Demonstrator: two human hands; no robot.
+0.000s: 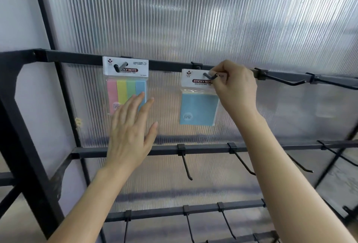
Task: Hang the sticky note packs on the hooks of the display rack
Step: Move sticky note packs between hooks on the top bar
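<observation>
A sticky note pack with pink, yellow, green and blue strips [124, 88] hangs on a hook [119, 67] of the top bar of the black display rack [77, 59]. To its right, a second pack with a blue pad [198, 109] sits on another hook [210, 76]. My right hand [235, 88] pinches the upper right corner of this pack's white header card at the hook. My left hand [131, 130] is raised with straight, spread fingers in front of the striped pack's lower part; it holds nothing.
Bare hooks stick out from the top bar at the right [284, 82] and from the two lower bars [187, 165] [242, 161]. A ribbed translucent panel [193, 20] backs the rack. The rack's black side frame [17, 126] stands at the left.
</observation>
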